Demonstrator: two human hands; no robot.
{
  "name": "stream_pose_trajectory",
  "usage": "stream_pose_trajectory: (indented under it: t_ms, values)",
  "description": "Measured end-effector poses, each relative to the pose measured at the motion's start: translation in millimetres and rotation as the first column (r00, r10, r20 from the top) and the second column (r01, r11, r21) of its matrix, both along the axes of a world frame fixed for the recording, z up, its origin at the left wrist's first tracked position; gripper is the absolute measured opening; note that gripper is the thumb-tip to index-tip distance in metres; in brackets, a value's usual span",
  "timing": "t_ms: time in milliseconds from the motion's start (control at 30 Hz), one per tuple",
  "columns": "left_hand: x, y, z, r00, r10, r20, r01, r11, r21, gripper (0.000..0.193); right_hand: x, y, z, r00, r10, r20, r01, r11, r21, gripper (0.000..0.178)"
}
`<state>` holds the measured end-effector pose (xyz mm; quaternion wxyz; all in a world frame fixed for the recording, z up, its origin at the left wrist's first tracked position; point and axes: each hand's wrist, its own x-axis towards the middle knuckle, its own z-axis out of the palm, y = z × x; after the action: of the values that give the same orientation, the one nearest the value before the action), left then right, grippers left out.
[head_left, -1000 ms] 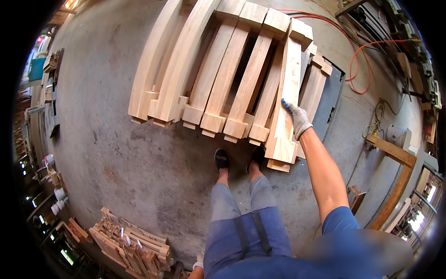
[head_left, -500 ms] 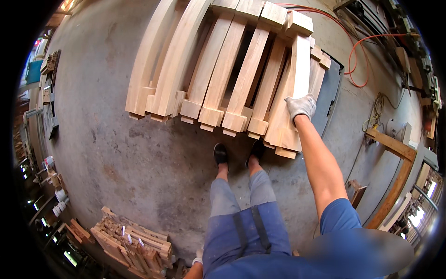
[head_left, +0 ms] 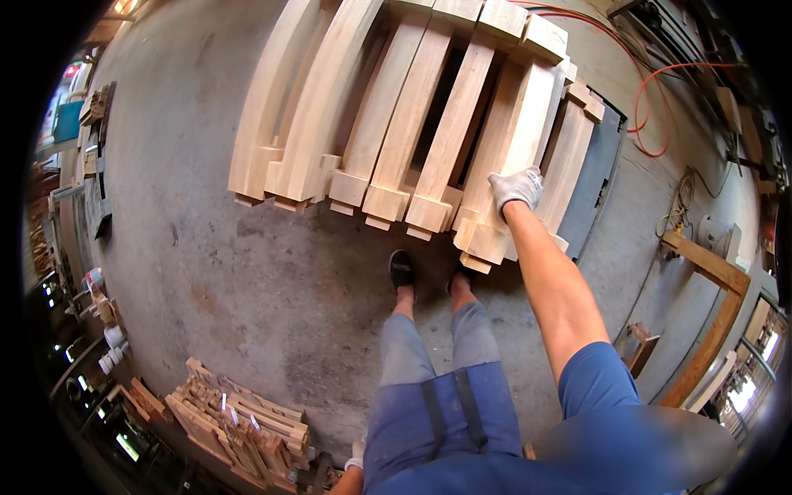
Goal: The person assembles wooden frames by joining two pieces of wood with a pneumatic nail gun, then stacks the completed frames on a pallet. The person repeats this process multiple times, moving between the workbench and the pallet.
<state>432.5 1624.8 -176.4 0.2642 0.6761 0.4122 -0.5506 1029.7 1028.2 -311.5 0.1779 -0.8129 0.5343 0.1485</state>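
Observation:
My right hand (head_left: 517,191), in a pale work glove, is closed over the upper edge of a thick wooden beam (head_left: 532,111) at the right of a row of similar pieces. The beam has a wider block at its far end and a stepped near end. To its left, several straight wooden beams (head_left: 400,132) lie side by side, with dark gaps between some. Two curved wooden pieces (head_left: 322,107) lie at the row's left end. My left hand (head_left: 355,460), also gloved, hangs low beside my left hip; its fingers are mostly hidden.
A dark flat platform (head_left: 598,169) shows beyond the row's right side. An orange hose (head_left: 639,107) loops on the floor at the upper right. Stacked wooden parts (head_left: 239,421) stand at lower left, and a wooden frame (head_left: 709,289) stands at right.
My right hand has shifted the beam leftward, against the neighbouring beams, and its bright face has tilted. The view has moved slightly. My left hand stays low.

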Motion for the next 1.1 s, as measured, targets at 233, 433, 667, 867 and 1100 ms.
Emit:
stream_pose_trajectory:
  t_ms: [233,433,667,867,1100]
  values:
    - [-5,-9,2,0.999,-0.054,-0.008,0.054,0.997,0.054,0.039,-52,-47,23,0.981,0.161,0.112,-0.169,0.983,0.074,0.075]
    - [124,-71,-11,0.948,-0.304,0.096,0.283,0.941,0.184,0.039,-102,-75,119,0.874,-0.244,0.42,-0.021,0.845,0.534,0.032]
    - [415,-245,19,0.385,-0.38,0.841,0.657,0.753,0.039,0.057,-234,-47,253,0.891,-0.413,0.191,0.135,0.641,0.755,0.039]
    - [486,-427,85,-0.359,0.034,0.933,0.925,0.145,0.351,0.063,-309,-15,335,0.988,0.13,0.081,-0.153,0.84,0.521,0.074]
    - [485,-467,97,-0.144,-0.388,0.91,0.883,-0.465,-0.058,0.071,-296,-69,371,0.458,0.868,0.19,-0.88,0.412,0.236,0.077]
